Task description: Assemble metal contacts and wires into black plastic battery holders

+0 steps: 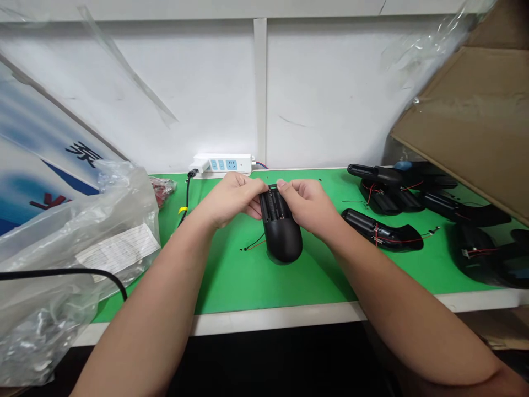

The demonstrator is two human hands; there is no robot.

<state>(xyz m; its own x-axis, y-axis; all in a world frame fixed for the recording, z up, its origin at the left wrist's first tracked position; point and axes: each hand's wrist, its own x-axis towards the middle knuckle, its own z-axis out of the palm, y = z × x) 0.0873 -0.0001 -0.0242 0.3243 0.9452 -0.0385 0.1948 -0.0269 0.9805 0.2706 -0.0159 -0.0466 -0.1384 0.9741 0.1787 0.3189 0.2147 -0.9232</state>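
Note:
Between my hands is a black plastic housing (284, 240) with a rounded near end and an open, ribbed compartment at its far end. My left hand (237, 197) grips its far left edge, thumb and fingers pinched there. On the opposite side, my right hand (303, 199) holds the far right edge, its thumb by the compartment's end. Thin red and black wires (252, 246) with a small connector stick out at the housing's left, over the green mat. Some fingertips are hidden behind the housing.
Similar black housings (382, 231) with red wires lie at the right, several more behind them. A cardboard box (467, 110) leans in from the upper right. A white power strip (225, 164) sits by the wall. Clear plastic bags (119, 204) and a black cable (187, 198) are at left.

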